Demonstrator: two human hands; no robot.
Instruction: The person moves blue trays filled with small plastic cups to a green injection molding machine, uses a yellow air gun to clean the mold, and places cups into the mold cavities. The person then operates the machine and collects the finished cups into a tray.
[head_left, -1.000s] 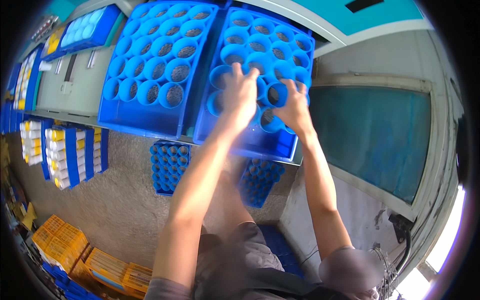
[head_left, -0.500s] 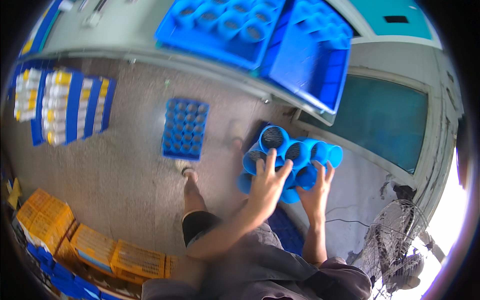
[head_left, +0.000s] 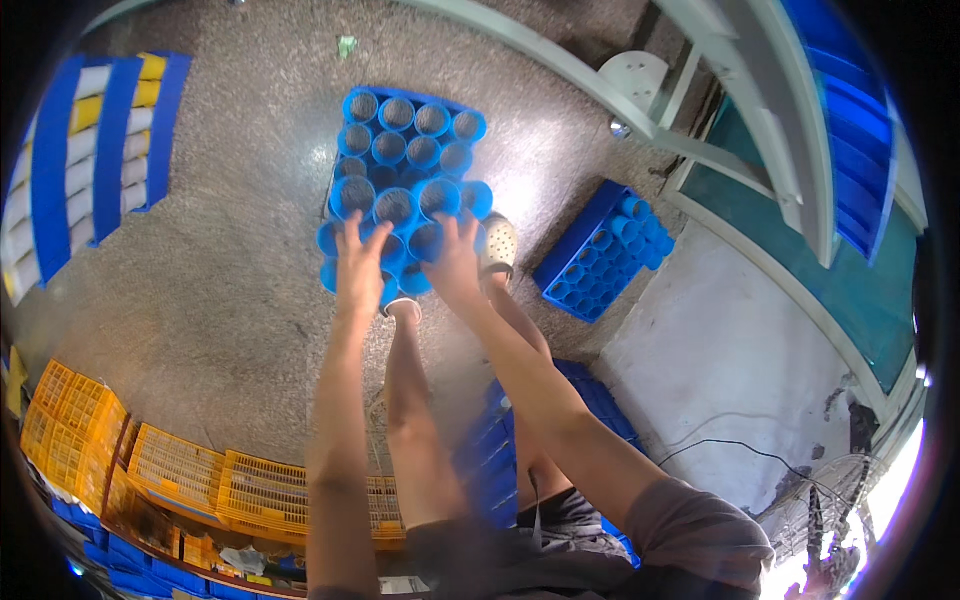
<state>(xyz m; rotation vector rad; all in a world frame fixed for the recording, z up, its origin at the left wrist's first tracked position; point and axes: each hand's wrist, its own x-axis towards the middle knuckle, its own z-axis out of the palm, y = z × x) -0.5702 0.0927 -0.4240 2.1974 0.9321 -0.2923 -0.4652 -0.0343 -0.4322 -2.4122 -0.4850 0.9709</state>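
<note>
Both my hands hold a cluster of blue plastic tubes [head_left: 400, 222] joined side by side, their round mouths facing me. My left hand [head_left: 360, 265] grips its lower left tubes and my right hand [head_left: 455, 262] grips its lower right tubes. The cluster hangs just above a blue tray of round sockets [head_left: 405, 135] lying on the speckled floor [head_left: 230, 250]. My bare legs and one light shoe [head_left: 498, 248] show below and beside the cluster.
Another blue socket tray [head_left: 600, 255] leans by a pale wall at the right. Yellow mesh crates [head_left: 170, 465] line the lower left. Blue racks with white and yellow spools [head_left: 90, 150] lie at the upper left. A blue crate [head_left: 500, 450] sits by my legs.
The view has swung down from the blue trays on the bench to the floor. My hands have carried the blue tube cluster down and over the tray lying on the floor.
</note>
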